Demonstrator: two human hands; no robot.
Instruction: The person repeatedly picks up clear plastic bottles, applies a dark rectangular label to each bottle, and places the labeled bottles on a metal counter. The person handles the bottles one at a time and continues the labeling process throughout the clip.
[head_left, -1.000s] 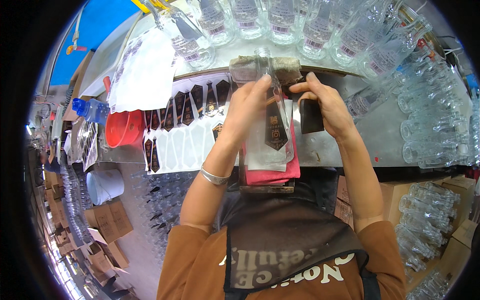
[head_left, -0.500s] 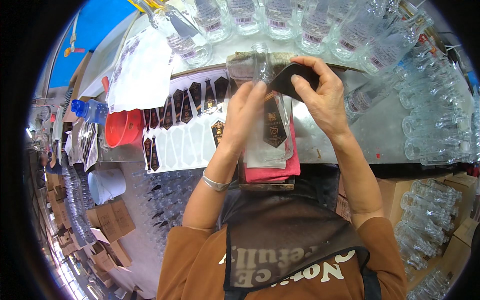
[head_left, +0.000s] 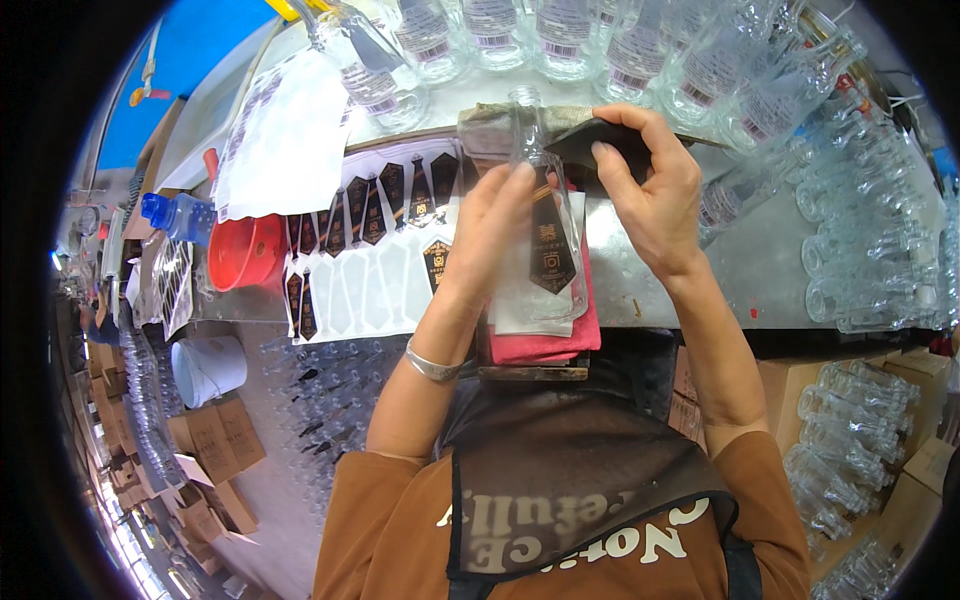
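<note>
A clear glass bottle (head_left: pixel 527 128) lies in front of me with its neck pointing away, resting on a folded cloth and a red pad (head_left: pixel 545 347). On its upper face sits a black tie-shaped label (head_left: pixel 551 240) with gold print. My left hand (head_left: pixel 488 225), slightly blurred, grips the bottle's left side, its fingertips near the shoulder. Between the thumb and fingers of my right hand (head_left: pixel 655 200) is a thin flat black scraper (head_left: pixel 600 145). Its tip is close to the bottle's shoulder; I cannot tell whether it touches the glass.
Left of the bottle lies a sheet of black labels (head_left: pixel 375 215), partly peeled. Beyond it are white sheets (head_left: pixel 285 140) and a red bucket (head_left: pixel 245 252). Labelled bottles (head_left: pixel 490 30) stand along the back; more glass bottles (head_left: pixel 860 240) lie stacked at right. Cardboard boxes (head_left: pixel 220 440) sit lower left.
My right hand has moved slightly right, and the scraper has turned, its tip now nearer the bottle's shoulder. My left hand still holds the bottle.
</note>
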